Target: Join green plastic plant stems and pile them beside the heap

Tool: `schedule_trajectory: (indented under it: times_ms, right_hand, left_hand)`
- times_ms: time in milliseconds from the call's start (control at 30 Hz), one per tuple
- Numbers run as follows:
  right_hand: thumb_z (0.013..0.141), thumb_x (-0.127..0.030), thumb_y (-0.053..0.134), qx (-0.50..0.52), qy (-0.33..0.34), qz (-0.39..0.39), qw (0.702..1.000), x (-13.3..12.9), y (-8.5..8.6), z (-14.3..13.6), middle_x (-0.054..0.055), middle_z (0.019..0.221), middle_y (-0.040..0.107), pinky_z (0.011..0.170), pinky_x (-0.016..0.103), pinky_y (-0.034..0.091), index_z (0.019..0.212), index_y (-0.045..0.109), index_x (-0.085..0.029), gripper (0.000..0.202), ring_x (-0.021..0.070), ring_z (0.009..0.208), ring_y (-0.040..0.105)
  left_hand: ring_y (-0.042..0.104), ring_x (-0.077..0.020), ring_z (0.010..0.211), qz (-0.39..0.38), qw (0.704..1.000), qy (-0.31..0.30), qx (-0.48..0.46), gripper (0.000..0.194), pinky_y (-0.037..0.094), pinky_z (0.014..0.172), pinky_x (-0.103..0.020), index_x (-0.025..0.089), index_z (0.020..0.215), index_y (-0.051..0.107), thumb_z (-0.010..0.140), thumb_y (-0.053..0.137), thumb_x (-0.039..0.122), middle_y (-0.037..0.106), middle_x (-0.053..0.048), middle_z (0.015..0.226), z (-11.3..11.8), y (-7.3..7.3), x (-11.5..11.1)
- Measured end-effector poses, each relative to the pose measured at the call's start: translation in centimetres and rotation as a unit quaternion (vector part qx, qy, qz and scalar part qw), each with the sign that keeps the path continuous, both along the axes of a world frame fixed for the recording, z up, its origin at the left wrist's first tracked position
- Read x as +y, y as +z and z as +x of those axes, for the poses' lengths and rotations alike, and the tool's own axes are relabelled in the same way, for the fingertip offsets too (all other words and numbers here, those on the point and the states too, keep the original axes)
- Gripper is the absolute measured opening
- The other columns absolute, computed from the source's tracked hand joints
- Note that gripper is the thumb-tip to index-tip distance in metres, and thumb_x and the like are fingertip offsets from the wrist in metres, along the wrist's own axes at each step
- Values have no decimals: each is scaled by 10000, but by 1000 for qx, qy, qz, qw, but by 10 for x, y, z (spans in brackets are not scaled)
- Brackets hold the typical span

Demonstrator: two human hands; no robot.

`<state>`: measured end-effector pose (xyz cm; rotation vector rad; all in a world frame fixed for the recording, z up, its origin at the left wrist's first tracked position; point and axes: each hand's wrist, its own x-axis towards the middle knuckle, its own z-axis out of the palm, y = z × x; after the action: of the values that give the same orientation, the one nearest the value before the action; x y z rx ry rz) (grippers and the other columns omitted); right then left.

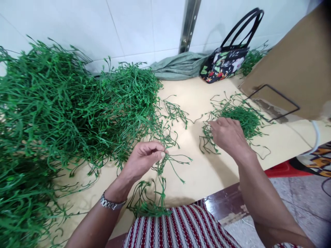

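Between the thumb and fingers of my left hand (146,156) is a thin green plastic stem (178,162), its branching ends spreading to the right over the table. My right hand (227,132) reaches over a smaller pile of green stems (241,117) on the right; its fingers are curled, and whatever they hold is hidden. A small clump of stems (151,208) lies at the table's near edge, against the striped clothing (176,227). To the left of my left hand rises a large heap of the same green stems (77,100).
The pale table (191,141) backs onto a white tiled wall. At the back are a grey-green cloth (181,65) and a floral handbag (224,63). A cardboard box (287,65) with a dark wire frame (284,94) stands at right, and a red stool (284,169) sits below.
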<state>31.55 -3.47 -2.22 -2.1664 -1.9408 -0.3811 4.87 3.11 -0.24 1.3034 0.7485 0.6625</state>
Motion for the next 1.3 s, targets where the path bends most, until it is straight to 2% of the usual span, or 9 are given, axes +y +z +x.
schedule_trajectory:
  times_ms: [33, 100, 233, 300, 400, 633, 833, 1033, 1300]
  right_hand:
    - [813, -147, 474, -7, 1, 4, 1000, -1, 0, -1, 149, 967, 620, 813, 434, 359, 959, 638, -128, 220, 280, 908, 544]
    - [847, -229, 484, 75, 77, 26, 994, -3, 6, -17, 142, 1069, 605, 868, 448, 364, 1046, 606, -143, 248, 275, 984, 530]
    - [866, -349, 500, 342, 280, -21, 897, -3, 20, -73, 78, 1020, 614, 789, 324, 461, 1076, 554, -172, 280, 174, 943, 558]
    - [860, -338, 513, 390, 290, -34, 874, -1, 18, -94, 51, 843, 612, 674, 274, 465, 931, 577, -155, 207, 145, 794, 562]
    - [873, -280, 485, 387, 282, 0, 878, 1, 9, -106, 14, 655, 536, 571, 246, 407, 758, 557, -146, 190, 122, 634, 495]
    - [853, -207, 499, 332, 316, 86, 885, -1, 2, -103, 17, 595, 559, 613, 282, 378, 695, 576, -142, 187, 123, 596, 484]
    - [822, -191, 512, 359, 331, 109, 866, -4, 4, -105, 4, 554, 538, 608, 294, 369, 692, 587, -149, 155, 124, 570, 455]
    - [851, -277, 492, 423, 377, 94, 819, -5, 3, -104, -12, 531, 455, 591, 290, 379, 646, 542, -161, 241, 115, 538, 414]
    - [810, -234, 534, 473, 394, 152, 773, -5, 0, -108, 3, 553, 514, 619, 325, 430, 681, 537, -184, 139, 134, 565, 486]
  left_hand:
    - [497, -100, 590, -7, 1000, 8, 0, 29, 377, 558, -218, 136, 620, 670, 613, 679, 163, 614, -20, 641, 1, -3, -1]
    - [468, -85, 566, -2, 1000, 14, 8, 23, 359, 542, -206, 137, 631, 659, 628, 668, 158, 588, -2, 611, 3, -8, -3]
    - [418, -74, 550, 64, 997, 0, 30, 51, 326, 523, -198, 142, 662, 616, 707, 612, 166, 511, 27, 583, 7, -14, -9]
    - [425, -79, 570, 106, 994, 7, 34, 72, 332, 536, -202, 146, 675, 599, 741, 580, 167, 502, 26, 601, 8, -14, -12]
    - [431, -87, 584, 185, 981, 24, 55, 100, 339, 550, -210, 144, 663, 572, 760, 549, 146, 486, 23, 606, 9, -11, -17]
    - [411, -89, 562, 324, 934, 14, 148, 135, 311, 541, -223, 144, 648, 502, 778, 494, 107, 460, 26, 597, 6, -1, -22]
    - [333, -79, 525, 258, 959, -45, 107, 165, 266, 494, -214, 152, 634, 474, 796, 462, 123, 368, 46, 564, 3, 0, -22]
    - [306, -82, 517, 140, 986, -85, 30, 184, 250, 493, -229, 151, 621, 499, 792, 521, 214, 367, 40, 566, 1, 1, -23]
    - [342, -108, 540, 45, 997, -53, -15, 238, 256, 505, -250, 164, 630, 539, 749, 601, 360, 413, 14, 576, 1, -3, -30]
